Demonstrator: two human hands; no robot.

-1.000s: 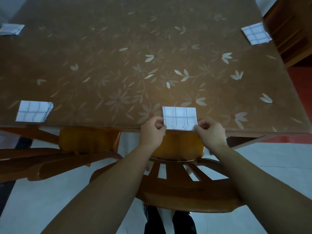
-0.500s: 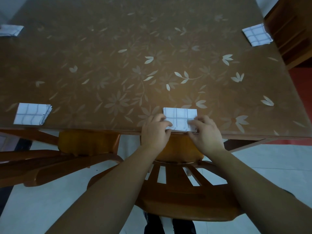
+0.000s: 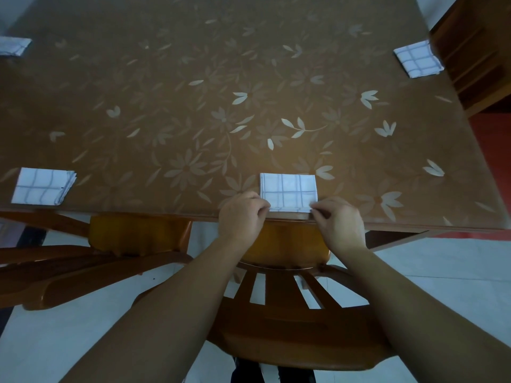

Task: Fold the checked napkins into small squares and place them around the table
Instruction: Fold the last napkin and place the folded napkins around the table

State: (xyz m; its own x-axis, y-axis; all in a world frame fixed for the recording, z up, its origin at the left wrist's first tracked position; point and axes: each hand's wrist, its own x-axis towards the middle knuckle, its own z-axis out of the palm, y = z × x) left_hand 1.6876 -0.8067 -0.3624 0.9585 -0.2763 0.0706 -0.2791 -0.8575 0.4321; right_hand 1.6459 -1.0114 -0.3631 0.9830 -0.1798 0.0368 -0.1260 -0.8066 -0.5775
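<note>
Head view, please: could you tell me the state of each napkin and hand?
Near napkin: folded square, flat at table edge.
Left napkin: folded, lying free.
Far-right napkin: folded, lying free.
Far-left napkin: folded, partly out of frame.
Left hand: pinches near napkin's left corner.
Right hand: pinches its right corner.

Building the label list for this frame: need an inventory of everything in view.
checked napkins: 4, white with blue-grey lines, folded, on the table: near-edge napkin, near-left napkin, far-left napkin, far-right napkin
table: 1, brown floral top, upper view
chairs: 2, orange-brown wood: centre chair below the near-edge napkin, left chair beside it
wooden furniture: 1, brown, top right
floor: pale tiles, red area at right
left hand: pinches near-edge napkin's near left corner
right hand: pinches its near right corner
</note>
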